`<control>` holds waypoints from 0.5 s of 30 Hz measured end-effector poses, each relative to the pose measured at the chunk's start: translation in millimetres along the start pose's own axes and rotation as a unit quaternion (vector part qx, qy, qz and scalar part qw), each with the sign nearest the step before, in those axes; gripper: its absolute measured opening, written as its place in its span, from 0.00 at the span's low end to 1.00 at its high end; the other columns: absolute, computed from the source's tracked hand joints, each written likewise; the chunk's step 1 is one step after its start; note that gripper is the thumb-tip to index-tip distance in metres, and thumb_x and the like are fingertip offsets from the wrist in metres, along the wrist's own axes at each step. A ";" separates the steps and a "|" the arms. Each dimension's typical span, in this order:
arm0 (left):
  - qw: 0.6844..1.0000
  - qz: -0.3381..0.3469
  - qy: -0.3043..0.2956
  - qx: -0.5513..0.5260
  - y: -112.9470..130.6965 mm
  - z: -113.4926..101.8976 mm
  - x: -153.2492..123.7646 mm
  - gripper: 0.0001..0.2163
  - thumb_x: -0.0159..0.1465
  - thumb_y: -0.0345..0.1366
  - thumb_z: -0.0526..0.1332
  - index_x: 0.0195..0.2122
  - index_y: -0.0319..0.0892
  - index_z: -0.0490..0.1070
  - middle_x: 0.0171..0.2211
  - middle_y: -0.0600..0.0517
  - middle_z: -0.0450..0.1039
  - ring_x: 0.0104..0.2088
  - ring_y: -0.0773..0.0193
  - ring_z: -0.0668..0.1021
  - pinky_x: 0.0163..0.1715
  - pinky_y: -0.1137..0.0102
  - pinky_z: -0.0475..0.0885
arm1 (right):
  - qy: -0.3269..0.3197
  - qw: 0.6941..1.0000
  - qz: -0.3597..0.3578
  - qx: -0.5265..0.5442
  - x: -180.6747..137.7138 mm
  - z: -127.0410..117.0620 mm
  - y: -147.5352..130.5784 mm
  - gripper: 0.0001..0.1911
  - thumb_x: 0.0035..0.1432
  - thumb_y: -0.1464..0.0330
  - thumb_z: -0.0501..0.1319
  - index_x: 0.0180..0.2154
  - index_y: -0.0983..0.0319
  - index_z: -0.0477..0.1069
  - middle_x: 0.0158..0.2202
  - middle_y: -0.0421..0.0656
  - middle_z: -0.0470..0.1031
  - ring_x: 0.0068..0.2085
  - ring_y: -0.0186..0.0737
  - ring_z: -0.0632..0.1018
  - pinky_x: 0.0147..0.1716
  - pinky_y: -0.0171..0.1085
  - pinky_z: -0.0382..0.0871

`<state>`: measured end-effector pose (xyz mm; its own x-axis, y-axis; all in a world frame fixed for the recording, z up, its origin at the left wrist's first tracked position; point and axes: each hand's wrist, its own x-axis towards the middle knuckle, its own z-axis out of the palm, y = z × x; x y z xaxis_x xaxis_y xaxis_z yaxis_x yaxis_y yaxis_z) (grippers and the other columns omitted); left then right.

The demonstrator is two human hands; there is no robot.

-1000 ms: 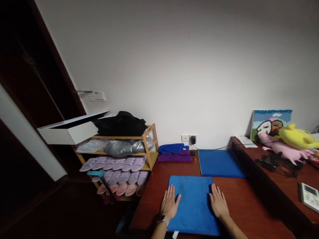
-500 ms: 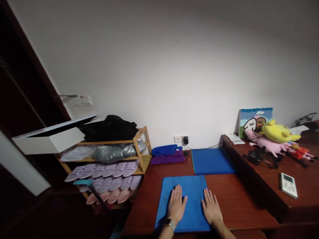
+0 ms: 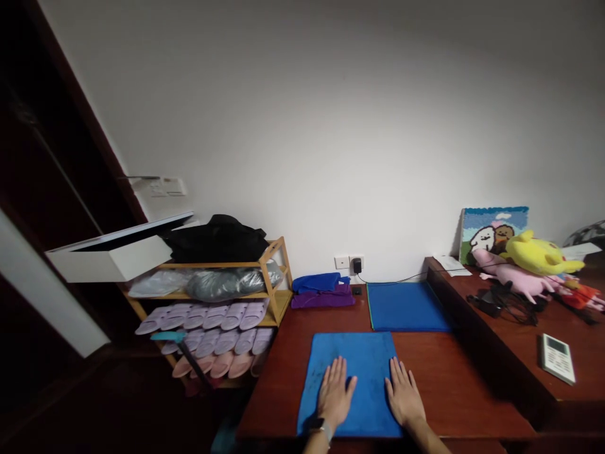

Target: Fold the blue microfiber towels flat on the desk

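Observation:
A light blue cloth lies spread flat on the brown wooden table, close to its front edge. My left hand rests flat on the cloth's left half, fingers stretched forward and thumb out; a watch is on that wrist. Over the cloth's right edge lies my right hand, palm down with fingers stretched out. Neither hand holds anything. Behind the cloth, a darker blue cloth with a green edge lies flat. To its left sit a folded blue cloth and a folded purple cloth.
Left of the table stands a wooden shoe rack with slippers and a black bag. On the raised surface at right are plush toys, a cable and a white calculator-like device. A charger is plugged into the wall.
The view has shifted slightly, so the scene sits a little further right. Both hands stay flat on the light blue cloth, almost unmoved.

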<state>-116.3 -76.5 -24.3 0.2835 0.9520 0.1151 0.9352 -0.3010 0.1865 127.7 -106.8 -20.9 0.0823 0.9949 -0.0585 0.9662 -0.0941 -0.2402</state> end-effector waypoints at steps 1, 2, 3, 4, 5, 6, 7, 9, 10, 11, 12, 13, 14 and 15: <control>1.000 -0.028 0.003 0.012 -18.7 -5.7 -5.7 0.33 0.73 0.56 0.36 0.73 0.42 0.45 0.73 0.48 0.45 0.73 0.54 0.51 0.71 0.51 0.52 | -0.005 1.000 0.001 0.000 -0.2 -0.7 -0.6 0.38 0.68 0.53 0.34 0.72 0.66 0.42 0.74 0.41 0.42 0.74 0.43 0.45 0.72 0.47 0.38; 0.999 -0.048 0.005 0.022 -34.6 -10.6 -11.2 0.34 0.72 0.57 0.36 0.73 0.41 0.46 0.73 0.48 0.45 0.73 0.54 0.52 0.71 0.52 0.52 | -0.008 1.000 0.003 -0.001 -0.3 -1.4 -1.0 0.38 0.68 0.53 0.34 0.72 0.66 0.42 0.75 0.41 0.41 0.74 0.43 0.45 0.72 0.47 0.38; 0.998 -0.061 0.007 0.029 -47.1 -14.5 -16.1 0.35 0.72 0.57 0.36 0.73 0.41 0.47 0.73 0.48 0.45 0.73 0.54 0.52 0.71 0.53 0.52 | -0.009 1.000 0.005 -0.002 -0.1 -2.1 -1.4 0.38 0.68 0.53 0.33 0.72 0.66 0.41 0.75 0.41 0.41 0.74 0.43 0.45 0.72 0.47 0.38; 0.997 -0.069 0.007 0.034 -56.0 -17.2 -20.2 0.35 0.72 0.58 0.36 0.73 0.40 0.48 0.73 0.48 0.45 0.73 0.55 0.51 0.71 0.54 0.52 | -0.011 1.000 0.007 -0.002 0.2 -2.9 -1.6 0.38 0.68 0.53 0.33 0.72 0.66 0.41 0.75 0.41 0.41 0.74 0.43 0.44 0.72 0.47 0.37; 0.997 -0.073 0.007 0.038 -61.5 -18.8 -23.2 0.36 0.72 0.58 0.36 0.73 0.40 0.48 0.73 0.48 0.45 0.73 0.55 0.51 0.71 0.54 0.53 | -0.014 1.000 0.008 -0.003 0.7 -3.7 -1.6 0.38 0.68 0.53 0.33 0.72 0.66 0.41 0.75 0.41 0.41 0.74 0.43 0.44 0.72 0.47 0.37; 0.996 -0.076 0.008 0.041 -64.0 -19.6 -25.2 0.36 0.72 0.58 0.36 0.73 0.40 0.49 0.73 0.48 0.45 0.73 0.55 0.51 0.71 0.54 0.53 | -0.019 1.000 0.008 -0.002 1.1 -4.4 -1.4 0.38 0.68 0.54 0.33 0.72 0.67 0.41 0.75 0.41 0.41 0.74 0.43 0.44 0.72 0.47 0.37; 0.996 -0.076 0.010 0.043 -64.4 -19.6 -26.2 0.36 0.72 0.58 0.36 0.73 0.39 0.49 0.73 0.47 0.45 0.73 0.55 0.51 0.71 0.54 0.53 | -0.023 1.000 0.007 -0.001 1.2 -5.1 -1.0 0.38 0.68 0.54 0.33 0.72 0.67 0.41 0.75 0.41 0.41 0.74 0.42 0.45 0.72 0.47 0.37; 0.996 -0.075 0.013 0.044 -61.7 -18.2 -26.2 0.36 0.72 0.58 0.36 0.73 0.39 0.49 0.73 0.47 0.45 0.73 0.54 0.51 0.71 0.53 0.53 | -0.025 1.000 0.010 0.009 -0.7 -5.3 0.7 0.38 0.68 0.54 0.33 0.72 0.66 0.42 0.75 0.41 0.41 0.74 0.42 0.45 0.72 0.47 0.39; 0.996 -0.074 0.015 0.045 -60.1 -17.2 -25.6 0.36 0.72 0.58 0.36 0.73 0.40 0.49 0.73 0.47 0.46 0.73 0.54 0.52 0.71 0.53 0.53 | -0.018 1.000 0.015 0.016 -3.0 -4.6 2.0 0.38 0.68 0.54 0.33 0.72 0.66 0.42 0.75 0.42 0.41 0.74 0.43 0.45 0.72 0.47 0.39; 0.996 -0.073 0.017 0.045 -58.7 -16.2 -25.0 0.35 0.72 0.57 0.36 0.73 0.40 0.49 0.73 0.47 0.46 0.73 0.54 0.52 0.70 0.53 0.54 | -0.009 1.000 0.018 0.022 -6.1 -3.4 3.4 0.38 0.68 0.53 0.33 0.72 0.66 0.42 0.75 0.42 0.41 0.74 0.43 0.45 0.72 0.47 0.40; 0.996 -0.073 0.019 0.046 -57.9 -15.5 -24.4 0.35 0.72 0.57 0.36 0.73 0.40 0.49 0.73 0.47 0.46 0.73 0.54 0.52 0.70 0.52 0.54 | 0.001 0.999 0.019 0.027 -9.9 -1.7 4.8 0.38 0.68 0.53 0.33 0.72 0.66 0.42 0.75 0.42 0.41 0.74 0.43 0.45 0.72 0.48 0.40; 0.996 -0.073 0.022 0.047 -57.7 -15.0 -24.0 0.35 0.72 0.57 0.36 0.73 0.40 0.49 0.73 0.47 0.47 0.72 0.54 0.52 0.70 0.52 0.54 | 0.009 0.999 0.014 0.030 -14.1 0.2 6.3 0.38 0.68 0.53 0.34 0.72 0.66 0.43 0.74 0.42 0.41 0.74 0.43 0.45 0.72 0.48 0.41; 0.996 -0.073 0.025 0.048 -58.0 -15.0 -23.8 0.35 0.72 0.57 0.36 0.73 0.40 0.49 0.73 0.47 0.47 0.72 0.54 0.53 0.70 0.52 0.54 | 0.012 0.999 0.007 0.030 -18.2 2.2 7.6 0.38 0.68 0.53 0.34 0.72 0.66 0.43 0.74 0.42 0.42 0.74 0.43 0.45 0.72 0.48 0.40; 0.996 -0.072 0.027 0.050 -58.7 -15.6 -23.9 0.35 0.72 0.56 0.36 0.73 0.40 0.49 0.73 0.46 0.48 0.72 0.54 0.53 0.70 0.52 0.54 | 0.012 1.000 0.000 0.028 -22.0 3.9 8.5 0.38 0.68 0.52 0.34 0.72 0.66 0.43 0.74 0.42 0.42 0.74 0.43 0.46 0.72 0.48 0.40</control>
<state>-181.3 -82.4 -22.7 0.1350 0.9799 0.1472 0.9826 -0.1515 0.1072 133.2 -129.6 -25.5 0.0884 0.9954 -0.0355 0.9513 -0.0950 -0.2934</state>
